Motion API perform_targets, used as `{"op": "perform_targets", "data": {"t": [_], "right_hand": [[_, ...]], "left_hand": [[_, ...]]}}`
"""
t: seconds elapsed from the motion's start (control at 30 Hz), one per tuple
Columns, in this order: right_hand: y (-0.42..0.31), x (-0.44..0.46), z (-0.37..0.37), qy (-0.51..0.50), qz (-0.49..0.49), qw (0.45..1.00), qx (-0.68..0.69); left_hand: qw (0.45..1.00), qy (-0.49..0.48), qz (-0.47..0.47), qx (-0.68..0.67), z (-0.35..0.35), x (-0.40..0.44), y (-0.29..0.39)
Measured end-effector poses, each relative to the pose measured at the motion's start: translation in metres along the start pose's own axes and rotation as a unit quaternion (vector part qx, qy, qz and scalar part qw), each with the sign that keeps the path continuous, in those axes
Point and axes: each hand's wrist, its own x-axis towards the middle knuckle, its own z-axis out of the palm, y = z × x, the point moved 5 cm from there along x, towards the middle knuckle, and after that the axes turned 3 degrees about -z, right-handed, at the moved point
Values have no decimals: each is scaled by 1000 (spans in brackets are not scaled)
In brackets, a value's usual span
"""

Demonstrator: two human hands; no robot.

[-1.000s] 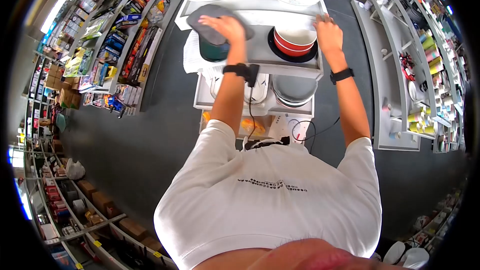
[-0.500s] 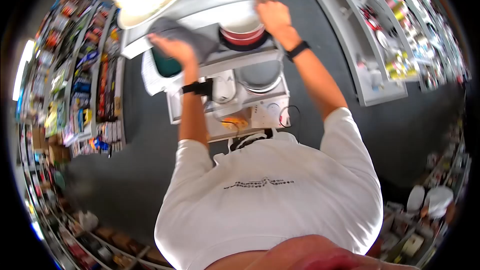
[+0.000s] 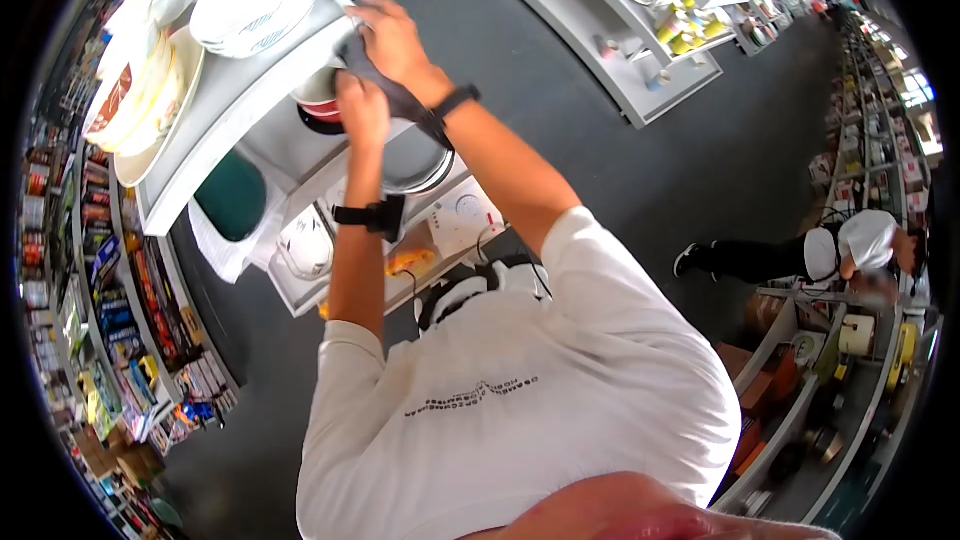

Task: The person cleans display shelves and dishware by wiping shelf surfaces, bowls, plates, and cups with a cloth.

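Observation:
A grey cloth (image 3: 402, 100) is bunched between my two hands at the right end of the shelf unit. My left hand (image 3: 362, 108) is closed on the cloth, beside a stack of bowls (image 3: 318, 105), white inside with red and black below. Above it, my right hand (image 3: 398, 48) has its fingers bent over the cloth near the corner of the top shelf (image 3: 215, 155). Under my right forearm lies a round grey pan or lid (image 3: 415, 160). A dark green oval item (image 3: 231, 196) rests in white wrapping on the left.
White bowls (image 3: 255, 0) and stacked cream dishes (image 3: 140, 100) stand on the top shelf. Another display shelf (image 3: 600, 50) is across the grey floor at upper right. A person (image 3: 815, 255) in a white top is at the right, beside more shelving.
My left hand has brought the grey cloth rightward to my right hand, uncovering the green item. My view has turned, and a person now shows fully at the right.

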Motion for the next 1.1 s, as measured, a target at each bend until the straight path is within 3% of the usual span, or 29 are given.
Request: {"op": "perform_targets", "data": {"t": [0.07,0.1,0.13,0.17,0.2,0.23,0.27,0.3,0.33,0.43,0.47,0.53,0.6,0.67,0.7,0.8,0.9,0.93,0.97,1.0,1.07,1.1], "right_hand": [[33,-46,-26,-92,252,951,153],[45,-75,-45,-101,291,928,208],[54,-105,-67,-111,332,899,263],[47,-128,-96,-138,333,889,281],[50,-156,-116,-181,370,857,309],[103,-214,-125,-216,445,821,283],[64,-217,-144,-196,525,745,361],[81,-244,-147,-184,576,656,452],[68,-247,-153,-180,575,612,513],[68,-258,-166,-233,531,628,519],[66,-247,-173,-296,410,645,573],[84,-245,-193,-429,352,754,351],[96,-246,-217,-441,354,773,287],[119,-247,-253,-403,372,782,297],[135,-249,-274,-381,379,786,306],[191,-257,-354,-331,369,809,317],[260,-251,-432,-385,348,844,136],[268,-240,-455,-435,409,801,27],[294,-250,-471,-443,342,829,1],[294,-237,-485,-439,343,831,3],[285,-213,-525,-472,407,782,-17],[284,-201,-536,-456,311,831,75]], "left_hand": [[990,-57,13,-129,34,-31,3],[992,-112,-18,-51,53,-47,-20],[968,-184,-132,-112,44,-69,27],[983,-142,23,-116,62,-81,13],[980,-183,-6,-75,64,-94,26],[966,-237,17,-102,60,-101,46],[949,-287,58,-115,66,-106,49],[942,-311,89,-93,72,-108,53],[929,-343,120,-69,77,-114,57],[928,-343,117,-92,80,-110,86],[927,-343,124,-91,88,-115,106],[962,-260,80,-16,92,-117,141],[890,-362,277,-3,122,-147,203],[795,-404,446,78,175,-198,234],[787,-408,455,81,196,-206,241],[828,-410,382,-25,262,-209,253],[871,-428,219,103,331,-190,231],[864,-438,187,163,353,-181,212],[826,-469,181,254,373,-179,192],[780,-497,173,339,386,-179,177],[638,-649,111,400,416,-171,169],[615,-674,92,399,433,-168,165]]}}
